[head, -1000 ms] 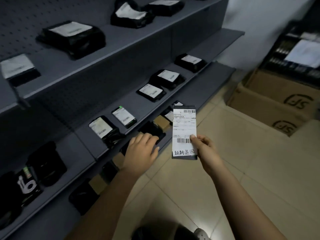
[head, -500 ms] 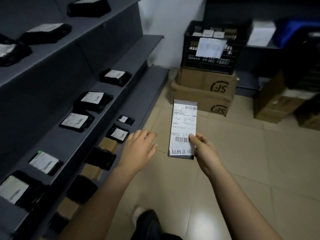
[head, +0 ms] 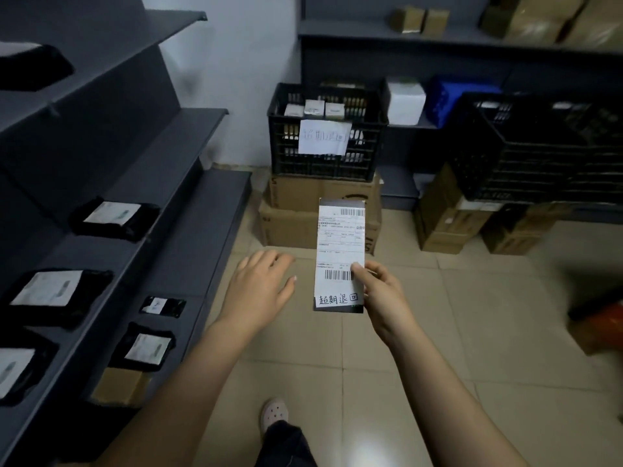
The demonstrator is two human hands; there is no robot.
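The right hand (head: 379, 291) pinches a labelled parcel (head: 340, 251) upright by its lower right edge, thumb on the barcode. The left hand (head: 259, 291) hovers just beside it, fingers loosely spread, holding nothing.

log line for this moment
right hand: pinches labelled parcel upright | left hand: fingers straight, holds nothing | ahead: black crate with paper sign

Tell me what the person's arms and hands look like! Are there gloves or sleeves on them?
No gloves and no sleeves in view. The left hand and right hand are bare, and so are the left forearm and right forearm down to the picture's bottom edge. I see no watch, ring, bracelet or marking on them. The nails that show look short and plain.
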